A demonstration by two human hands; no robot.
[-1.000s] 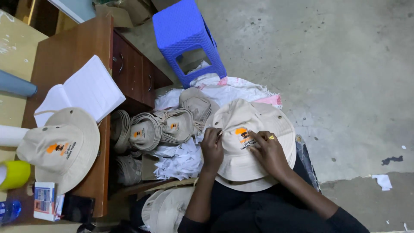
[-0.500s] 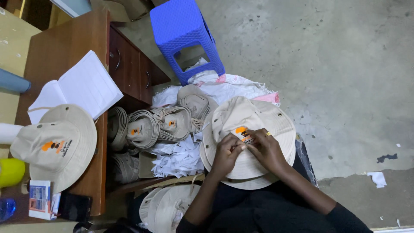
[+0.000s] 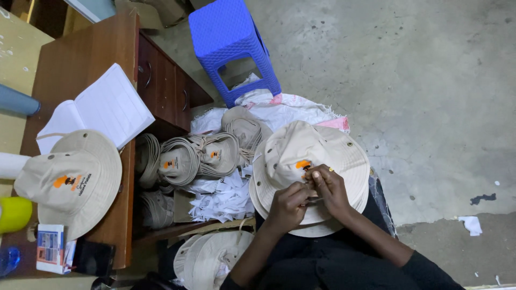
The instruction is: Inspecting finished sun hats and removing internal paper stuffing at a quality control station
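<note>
I am holding a beige hat (image 3: 301,156) on my lap, low and a little right of the frame's centre, its crown turned up toward me. My right hand (image 3: 330,188) is pinching at the orange patch (image 3: 302,164) on the crown, fingertips closed on it, a ring showing on one finger. My left hand (image 3: 287,207) is curling in just below, fingers bent against the brim beside the right hand; whether it is gripping the cloth or something small I cannot tell. Both forearms are coming up from the lower edge of the frame over my dark clothes.

Just left of the hat, a heap of white paper scraps (image 3: 223,196) is lying next to a row of folded hats (image 3: 199,156) stacked on their sides. Another hat (image 3: 212,258) is sitting at the lower centre, beside my left arm. Above the hat, a white sack (image 3: 290,107) is spreading over the grey concrete floor (image 3: 430,80), and a blue stool (image 3: 231,45) is standing at the upper centre.

At the left, a brown desk (image 3: 80,70) with drawers is carrying an open notebook (image 3: 102,110) and one more hat (image 3: 72,182) with an orange patch. A small box (image 3: 49,248) is lying at the desk's lower end, near a yellow object (image 3: 13,214) at the frame's left edge.
</note>
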